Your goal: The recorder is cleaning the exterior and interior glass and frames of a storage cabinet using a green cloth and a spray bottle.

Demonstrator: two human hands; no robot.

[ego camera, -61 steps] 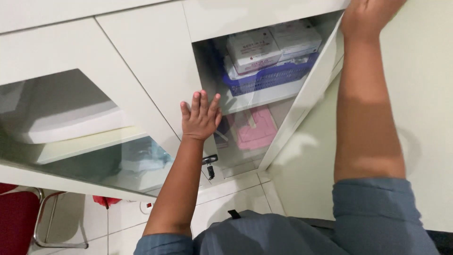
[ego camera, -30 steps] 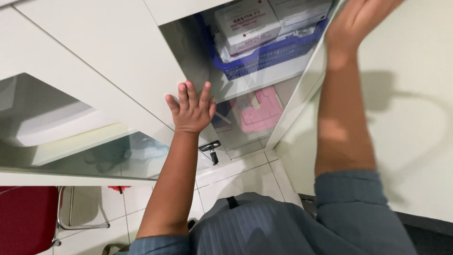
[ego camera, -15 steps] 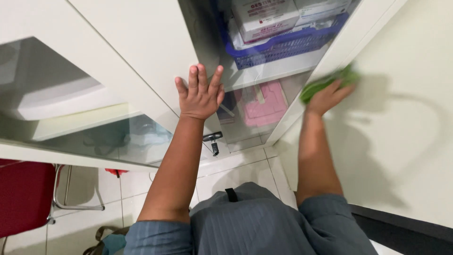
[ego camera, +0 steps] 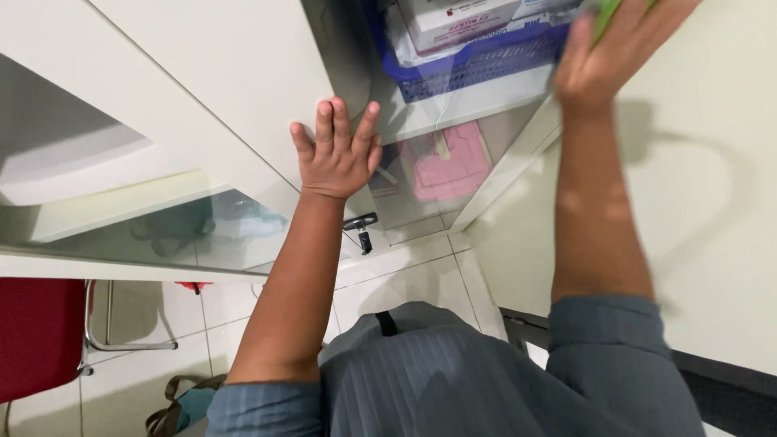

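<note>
While the left hand [ego camera: 336, 154] lies flat and spread on the cabinet door [ego camera: 235, 73], the right hand's [ego camera: 615, 48] grip presses a green cloth [ego camera: 605, 12].

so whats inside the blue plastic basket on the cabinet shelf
The blue plastic basket holds white cardboard boxes, stacked above its rim. Its mesh wall hides whatever lies lower inside, and the right hand with a green cloth covers its right end.

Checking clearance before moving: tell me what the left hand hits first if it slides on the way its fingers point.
The left hand lies flat on the white cabinet door, fingers pointing up it. Only bare door panel lies ahead, free as far as the frame shows.
</note>
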